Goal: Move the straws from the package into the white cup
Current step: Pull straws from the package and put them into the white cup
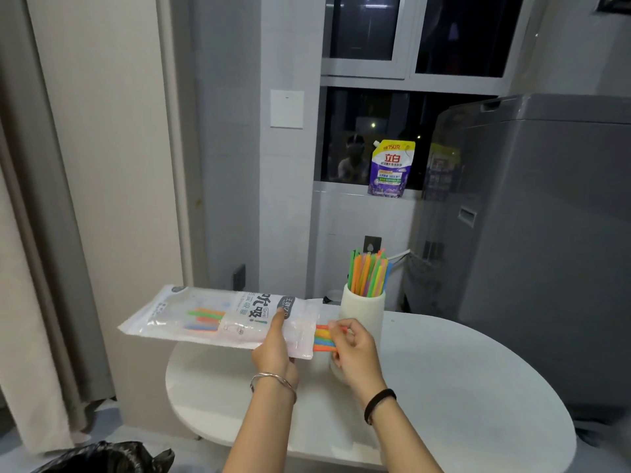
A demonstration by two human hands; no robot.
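My left hand (273, 349) holds the clear plastic straw package (218, 315) level above the table, thumb on top near its open right end. Several coloured straws (322, 337) stick out of that opening, and my right hand (351, 349) pinches their ends. More straws show through the package further left. The white cup (363, 312) stands upright on the table just behind my right hand, with several coloured straws (368, 273) standing in it.
A white oval table (461, 387) lies under my hands. A grey washing machine (546, 233) stands at the right, a detergent pouch (391, 169) on the window sill behind, a curtain (51, 268) at the left and a black bag (109, 459) on the floor.
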